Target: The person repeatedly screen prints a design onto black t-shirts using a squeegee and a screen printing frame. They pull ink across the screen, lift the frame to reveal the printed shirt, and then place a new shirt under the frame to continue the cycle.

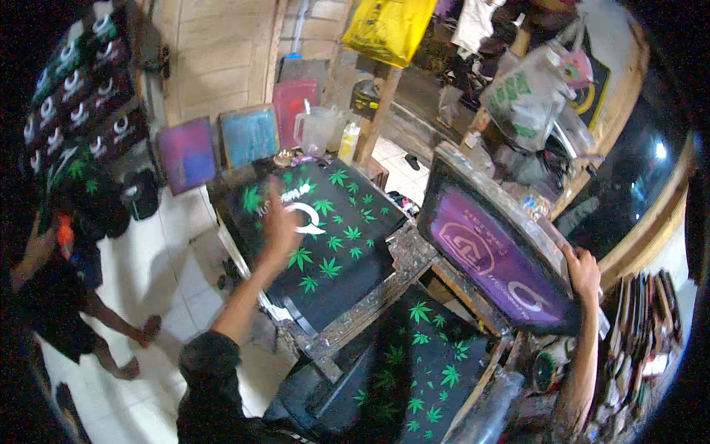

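Ahead of me hangs a yellow bag (390, 31); a translucent jug (318, 130) stands beside a pale bottle (348, 143); a dark sandal (413, 162) lies on tiles (390, 156); to my left is another person (58, 302).

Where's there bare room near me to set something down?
White floor tiles lie bare between the other person's feet and your left forearm. Crowded: beyond the farther leafy fabric, with a pitcher and bottle, and around your right hand, between the purple screen and packed flat pieces.
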`<state>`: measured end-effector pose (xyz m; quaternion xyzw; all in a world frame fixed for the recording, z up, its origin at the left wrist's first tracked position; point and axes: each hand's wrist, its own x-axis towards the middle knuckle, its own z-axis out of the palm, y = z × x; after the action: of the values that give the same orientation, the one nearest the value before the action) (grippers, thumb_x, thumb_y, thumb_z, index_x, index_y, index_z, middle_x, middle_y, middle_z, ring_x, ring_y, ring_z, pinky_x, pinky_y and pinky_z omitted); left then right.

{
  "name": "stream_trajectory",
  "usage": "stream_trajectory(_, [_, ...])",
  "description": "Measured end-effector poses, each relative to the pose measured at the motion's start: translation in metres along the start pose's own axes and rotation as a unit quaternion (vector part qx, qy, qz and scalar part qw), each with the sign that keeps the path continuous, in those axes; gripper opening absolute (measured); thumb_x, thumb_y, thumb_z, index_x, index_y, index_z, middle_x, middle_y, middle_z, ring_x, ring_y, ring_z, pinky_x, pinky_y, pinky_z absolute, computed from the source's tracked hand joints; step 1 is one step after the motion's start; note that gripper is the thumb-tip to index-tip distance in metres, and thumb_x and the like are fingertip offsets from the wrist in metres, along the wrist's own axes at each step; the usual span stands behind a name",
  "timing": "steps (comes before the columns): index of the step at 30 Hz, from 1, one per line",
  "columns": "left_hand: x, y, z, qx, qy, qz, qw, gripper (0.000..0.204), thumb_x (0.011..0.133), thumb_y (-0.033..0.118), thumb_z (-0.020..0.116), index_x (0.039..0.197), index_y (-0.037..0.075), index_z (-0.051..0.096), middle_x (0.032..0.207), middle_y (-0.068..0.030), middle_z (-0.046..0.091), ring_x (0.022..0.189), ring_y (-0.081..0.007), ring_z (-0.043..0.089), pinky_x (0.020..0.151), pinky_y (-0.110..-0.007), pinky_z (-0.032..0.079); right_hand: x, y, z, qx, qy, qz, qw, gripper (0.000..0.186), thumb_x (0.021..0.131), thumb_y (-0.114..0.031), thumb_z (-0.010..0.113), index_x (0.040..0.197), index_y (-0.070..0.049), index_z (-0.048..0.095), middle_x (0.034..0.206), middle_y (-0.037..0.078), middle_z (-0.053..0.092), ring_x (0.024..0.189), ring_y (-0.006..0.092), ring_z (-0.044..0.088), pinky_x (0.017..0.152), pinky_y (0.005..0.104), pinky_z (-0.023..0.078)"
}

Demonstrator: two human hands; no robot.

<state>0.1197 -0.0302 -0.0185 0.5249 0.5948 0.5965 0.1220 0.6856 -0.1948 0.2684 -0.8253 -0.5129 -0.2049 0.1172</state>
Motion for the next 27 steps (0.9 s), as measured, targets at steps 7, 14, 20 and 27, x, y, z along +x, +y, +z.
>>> stream_trajectory(7, [-0.493, 0.191, 0.147, -0.378, -0.595, 0.470, 0.531, 0.073, 0.091, 0.046, 0.063, 0.152, 0.010, 0.044, 0.158, -0.0193, 0.039, 0.151, -0.0368, 0.030, 0.126, -0.055, 0.016, -0.025, -0.014, -0.014, 0.012, -0.027, 0.018, 0.999, 0.082, 0.089, -0.074, 0.048, 0.107, 0.001, 0.074, 0.107, 0.031, 0.071, 0.105, 0.0462, 0.068, 0.094, 0.0541, 0.051])
stream_trajectory(14, [-0.490, 0.167, 0.129, -0.187, -0.588, 0.468, 0.632, 0.057, 0.095, 0.049, 0.060, 0.134, 0.008, 0.060, 0.139, -0.0129, 0.059, 0.134, -0.0349, 0.049, 0.116, -0.070, 0.024, -0.013, 0.001, -0.007, 0.022, -0.039, 0.002, 0.999, 0.094, 0.085, -0.083, 0.047, 0.109, 0.004, 0.073, 0.115, 0.029, 0.070, 0.111, 0.0435, 0.068, 0.097, 0.0516, 0.053])
stream_trajectory(20, [-0.299, 0.044, 0.069, 0.165, -0.571, 0.358, 0.720, 0.068, 0.089, 0.054, 0.066, 0.131, 0.002, 0.062, 0.155, -0.0217, 0.042, 0.151, -0.0409, 0.024, 0.121, -0.064, 0.015, 0.008, 0.007, 0.003, 0.035, -0.016, 0.010, 0.999, 0.082, 0.085, -0.080, 0.048, 0.118, -0.010, 0.075, 0.119, 0.029, 0.069, 0.114, 0.0456, 0.066, 0.098, 0.0515, 0.052])
stream_trajectory(27, [-0.276, 0.031, 0.084, 0.166, -0.596, 0.419, 0.665, 0.066, 0.093, 0.053, 0.062, 0.144, 0.013, 0.056, 0.162, -0.0153, 0.035, 0.153, -0.0363, 0.024, 0.117, -0.068, 0.015, 0.020, 0.011, 0.005, 0.047, -0.009, 0.009, 0.999, 0.092, 0.079, -0.086, 0.049, 0.117, -0.007, 0.075, 0.120, 0.028, 0.069, 0.114, 0.0450, 0.067, 0.098, 0.0511, 0.052])
